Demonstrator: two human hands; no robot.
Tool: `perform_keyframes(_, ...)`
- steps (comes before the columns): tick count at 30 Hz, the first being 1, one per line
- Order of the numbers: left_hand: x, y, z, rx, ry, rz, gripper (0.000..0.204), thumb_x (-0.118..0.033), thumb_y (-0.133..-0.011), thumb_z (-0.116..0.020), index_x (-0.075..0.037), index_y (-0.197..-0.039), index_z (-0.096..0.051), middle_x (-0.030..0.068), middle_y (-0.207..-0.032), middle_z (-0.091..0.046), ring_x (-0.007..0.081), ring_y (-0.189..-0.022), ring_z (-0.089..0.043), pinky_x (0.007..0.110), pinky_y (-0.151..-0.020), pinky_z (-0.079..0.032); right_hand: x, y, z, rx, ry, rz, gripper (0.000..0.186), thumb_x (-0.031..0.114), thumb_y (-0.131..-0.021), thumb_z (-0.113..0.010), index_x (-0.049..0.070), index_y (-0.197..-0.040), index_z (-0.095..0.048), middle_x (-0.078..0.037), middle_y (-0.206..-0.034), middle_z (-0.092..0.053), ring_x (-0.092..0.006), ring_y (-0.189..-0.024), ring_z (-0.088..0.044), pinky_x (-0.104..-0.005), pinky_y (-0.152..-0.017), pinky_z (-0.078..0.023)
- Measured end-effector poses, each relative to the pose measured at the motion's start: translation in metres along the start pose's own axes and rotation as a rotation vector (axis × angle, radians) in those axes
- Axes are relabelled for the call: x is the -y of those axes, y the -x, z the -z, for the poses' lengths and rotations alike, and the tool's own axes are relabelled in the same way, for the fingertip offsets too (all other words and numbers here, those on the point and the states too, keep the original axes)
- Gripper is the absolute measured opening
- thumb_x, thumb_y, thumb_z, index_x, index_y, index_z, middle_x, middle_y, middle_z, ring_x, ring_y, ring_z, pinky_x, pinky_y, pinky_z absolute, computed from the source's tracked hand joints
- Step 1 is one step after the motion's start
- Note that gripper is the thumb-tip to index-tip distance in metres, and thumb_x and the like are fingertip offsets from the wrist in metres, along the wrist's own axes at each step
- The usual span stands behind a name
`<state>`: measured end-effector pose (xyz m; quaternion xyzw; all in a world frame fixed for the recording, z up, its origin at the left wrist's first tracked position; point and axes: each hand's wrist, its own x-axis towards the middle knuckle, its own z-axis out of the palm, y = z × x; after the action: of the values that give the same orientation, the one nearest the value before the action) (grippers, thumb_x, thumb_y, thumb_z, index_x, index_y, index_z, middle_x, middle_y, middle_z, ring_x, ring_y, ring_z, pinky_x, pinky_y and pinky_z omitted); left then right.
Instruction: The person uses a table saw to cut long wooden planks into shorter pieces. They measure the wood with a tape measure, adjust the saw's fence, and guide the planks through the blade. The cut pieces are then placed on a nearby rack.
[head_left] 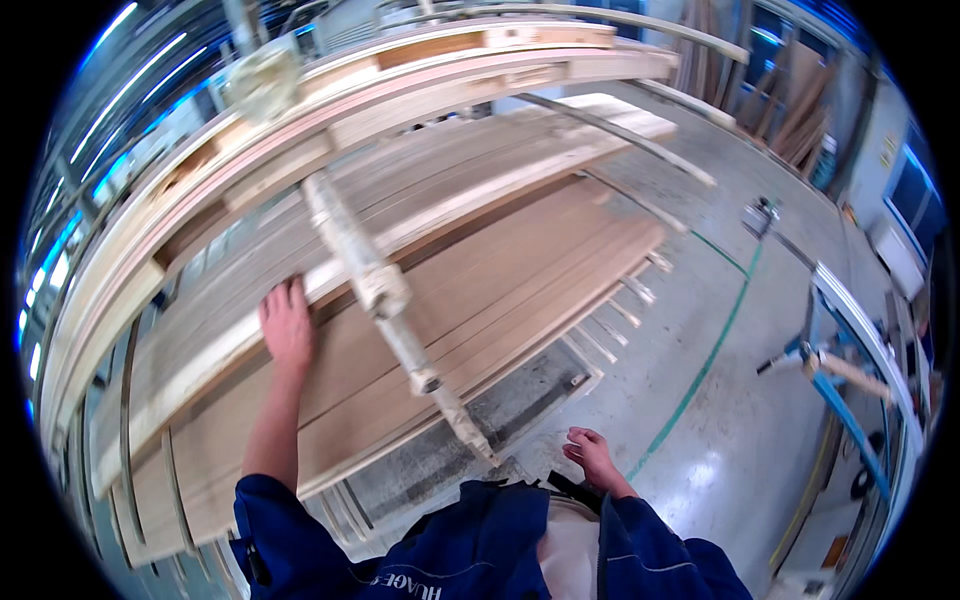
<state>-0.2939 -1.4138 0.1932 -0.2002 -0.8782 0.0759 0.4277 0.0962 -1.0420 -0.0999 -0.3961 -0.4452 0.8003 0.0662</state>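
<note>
My left hand reaches forward and lies over the pale, rough edge of a long brown board on a rack. Its fingers are stretched out; the thumb is hard to make out. Below that board, on a lower tier, lies a layer of wide brown planks. My right hand is held low in front of my waist, away from the wood. Its fingers are loosely bent, with nothing visible in them.
A wrapped, tape-covered bar slants across the boards toward me. Pale wooden frames are stacked on the tier above. Thin rack arms stick out at the right. A blue-legged stand is on the grey floor.
</note>
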Motion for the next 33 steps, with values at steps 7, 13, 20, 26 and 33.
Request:
perform_keyframes(7, -0.013, -0.003, 0.002, -0.017, 0.107, 0.035, 0.047, -0.008, -0.075, -0.069, -0.012, -0.122, -0.062, 0.0072, -0.107, -0.059, 0.0275, -0.104, -0.059, 0.042, -0.088, -0.045, -0.016, 0.054, 0.086, -0.226, -0.022, -0.045, 0.035, 0.019, -0.095, -0.069, 0.004, -0.126, -0.063, -0.006, -0.112, -0.066, -0.0244, -0.097, -0.068, -0.038, -0.091, -0.057)
perform_keyframes(13, -0.018, 0.02, 0.092, 0.033, 0.256, -0.149, 0.041, -0.005, -0.071, -0.07, -0.008, -0.111, -0.063, 0.0117, -0.102, -0.058, 0.0332, -0.102, -0.059, 0.046, -0.082, -0.048, 0.058, 0.064, 0.041, -0.048, -0.043, 0.163, 0.048, 0.028, -0.097, -0.07, 0.003, -0.137, -0.057, -0.009, -0.125, -0.063, -0.0226, -0.105, -0.066, -0.038, -0.097, -0.055)
perform_keyframes(20, -0.097, 0.064, 0.262, 0.706, 0.4, -0.126, 0.046, -0.019, -0.066, -0.085, -0.002, -0.102, -0.063, 0.0204, -0.095, -0.064, 0.0395, -0.086, -0.066, 0.048, -0.075, -0.054, 0.175, 0.074, -0.071, 0.453, -0.485, 0.541, 0.065, 0.036, -0.103, -0.063, 0.005, -0.154, -0.039, -0.018, -0.153, -0.049, -0.0304, -0.14, -0.047, -0.0468, -0.119, -0.037)
perform_keyframes(26, -0.19, 0.14, 0.355, 1.328, 0.808, -0.057, 0.046, -0.025, -0.083, -0.081, 0.001, -0.118, -0.068, 0.0112, -0.09, -0.075, 0.0265, -0.084, -0.072, 0.041, -0.074, -0.057, 0.166, 0.176, 0.042, 0.617, -0.962, 0.296, 0.059, 0.042, -0.103, -0.058, 0.004, -0.147, -0.049, -0.018, -0.143, -0.058, -0.0304, -0.131, -0.056, -0.0478, -0.117, -0.04)
perform_keyframes(33, -0.371, 0.184, 0.391, 1.461, 1.009, -0.507, 0.041, -0.03, -0.088, -0.08, -0.003, -0.118, -0.072, 0.0075, -0.096, -0.075, 0.0185, -0.086, -0.07, 0.034, -0.076, -0.056, 0.141, 0.206, 0.239, 0.249, -1.048, 0.359, 0.041, 0.027, -0.096, -0.074, 0.005, -0.128, -0.06, -0.008, -0.117, -0.07, -0.0212, -0.111, -0.068, -0.0416, -0.096, -0.056)
